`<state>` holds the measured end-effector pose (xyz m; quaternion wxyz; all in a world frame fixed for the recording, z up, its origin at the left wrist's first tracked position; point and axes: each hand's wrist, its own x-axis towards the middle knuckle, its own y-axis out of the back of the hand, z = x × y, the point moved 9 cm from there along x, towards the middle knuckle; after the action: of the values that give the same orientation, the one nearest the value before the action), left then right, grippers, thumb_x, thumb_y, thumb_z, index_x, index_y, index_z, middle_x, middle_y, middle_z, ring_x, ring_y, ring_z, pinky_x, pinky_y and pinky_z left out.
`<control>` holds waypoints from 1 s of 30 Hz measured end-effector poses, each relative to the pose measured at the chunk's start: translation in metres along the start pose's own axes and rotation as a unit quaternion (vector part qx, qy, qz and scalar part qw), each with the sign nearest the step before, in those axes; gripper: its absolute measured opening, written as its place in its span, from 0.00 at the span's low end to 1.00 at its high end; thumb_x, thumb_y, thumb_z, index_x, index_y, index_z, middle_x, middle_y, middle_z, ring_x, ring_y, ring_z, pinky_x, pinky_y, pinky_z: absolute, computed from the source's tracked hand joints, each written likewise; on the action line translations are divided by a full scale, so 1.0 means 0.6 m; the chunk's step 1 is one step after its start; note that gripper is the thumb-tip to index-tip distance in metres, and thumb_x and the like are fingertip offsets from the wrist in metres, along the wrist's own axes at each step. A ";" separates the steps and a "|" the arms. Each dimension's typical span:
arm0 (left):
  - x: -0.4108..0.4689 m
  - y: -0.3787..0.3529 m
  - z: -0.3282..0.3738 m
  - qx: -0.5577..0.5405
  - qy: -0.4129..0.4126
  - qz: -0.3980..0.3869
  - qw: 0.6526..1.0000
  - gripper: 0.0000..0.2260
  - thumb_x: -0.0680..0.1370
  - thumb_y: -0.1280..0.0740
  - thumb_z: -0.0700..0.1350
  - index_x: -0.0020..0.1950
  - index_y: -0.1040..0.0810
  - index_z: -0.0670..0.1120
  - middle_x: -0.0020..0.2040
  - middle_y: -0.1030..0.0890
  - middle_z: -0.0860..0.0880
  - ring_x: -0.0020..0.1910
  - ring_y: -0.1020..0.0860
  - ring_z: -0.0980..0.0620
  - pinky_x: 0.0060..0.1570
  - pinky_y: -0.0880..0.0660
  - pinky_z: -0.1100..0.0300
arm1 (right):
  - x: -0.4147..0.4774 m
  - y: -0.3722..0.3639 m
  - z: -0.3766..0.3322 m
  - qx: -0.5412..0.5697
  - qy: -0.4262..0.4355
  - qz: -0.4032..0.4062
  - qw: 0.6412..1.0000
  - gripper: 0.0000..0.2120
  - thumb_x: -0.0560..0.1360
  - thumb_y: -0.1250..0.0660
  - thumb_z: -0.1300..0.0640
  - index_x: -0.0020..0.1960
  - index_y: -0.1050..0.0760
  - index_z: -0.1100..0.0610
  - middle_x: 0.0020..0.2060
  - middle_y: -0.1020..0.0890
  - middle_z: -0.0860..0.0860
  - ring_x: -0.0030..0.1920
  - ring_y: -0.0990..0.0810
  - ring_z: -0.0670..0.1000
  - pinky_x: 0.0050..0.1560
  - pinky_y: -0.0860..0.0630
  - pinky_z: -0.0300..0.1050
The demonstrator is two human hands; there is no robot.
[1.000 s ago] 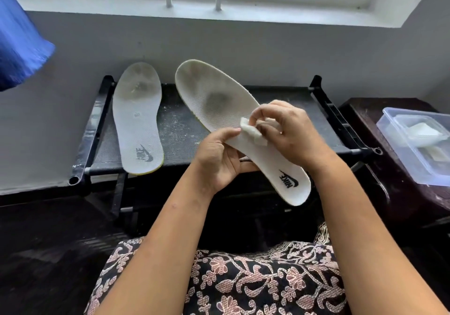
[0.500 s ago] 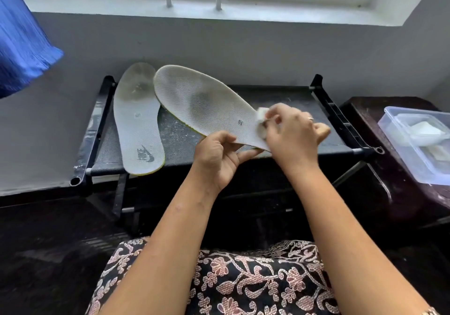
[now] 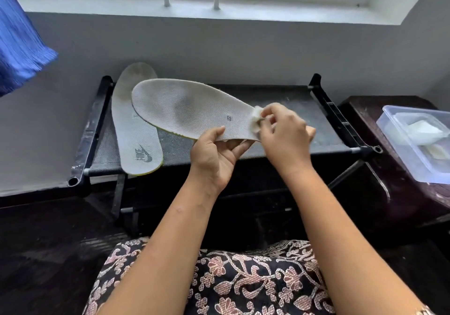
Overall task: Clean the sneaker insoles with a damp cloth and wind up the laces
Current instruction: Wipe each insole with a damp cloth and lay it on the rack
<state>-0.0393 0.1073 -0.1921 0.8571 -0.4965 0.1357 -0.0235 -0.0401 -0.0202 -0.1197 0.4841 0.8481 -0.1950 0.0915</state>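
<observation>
A low black rack (image 3: 280, 144) with a dusty mesh top stands under the window, behind and below the left hand's (image 3: 215, 153) pinch on the raised insole. One white insole (image 3: 136, 141) lies flat on its mesh, left of that grip, logo end nearest. Right of the grip, a dark wooden stand (image 3: 379, 168) carries a clear plastic tub (image 3: 414, 161).

One insole (image 3: 194, 112) is up over the rack (image 3: 326, 110), its toe overlapping the second insole (image 3: 136, 139) lying on the rack's left end. Right of the rack, a container (image 3: 399, 139) sits on a side table (image 3: 379, 183).
</observation>
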 end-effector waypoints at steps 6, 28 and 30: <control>0.003 0.003 0.013 -0.048 0.000 0.003 0.999 0.08 0.78 0.47 0.35 0.54 0.30 0.38 0.53 0.22 0.36 0.53 0.21 0.35 0.51 0.23 0.39 | 0.026 0.027 0.089 0.119 -0.112 0.001 0.987 0.03 0.74 0.34 0.52 0.41 0.27 0.47 0.36 0.22 0.43 0.47 0.21 0.51 0.56 0.26 0.56; -0.002 0.006 -0.001 0.023 -0.007 0.022 0.999 0.13 0.83 0.47 0.48 0.62 0.27 0.48 0.54 0.19 0.40 0.52 0.19 0.41 0.54 0.23 0.45 | 0.019 0.002 0.044 0.043 0.024 -0.016 0.999 0.06 0.75 0.37 0.63 0.49 0.23 0.58 0.44 0.20 0.54 0.48 0.23 0.54 0.44 0.36 0.35; 0.000 0.007 0.007 0.026 -0.023 0.027 0.999 0.12 0.83 0.48 0.48 0.56 0.25 0.53 0.55 0.19 0.42 0.55 0.21 0.39 0.55 0.24 0.43 | 0.029 0.026 0.074 0.042 0.001 0.015 0.999 0.05 0.75 0.36 0.62 0.48 0.22 0.58 0.43 0.19 0.55 0.45 0.23 0.53 0.41 0.38 0.33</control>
<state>-0.0386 0.1131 -0.1937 0.8728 -0.4709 0.1281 0.0076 -0.0323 -0.0693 -0.1242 0.4472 0.8644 -0.2031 0.1077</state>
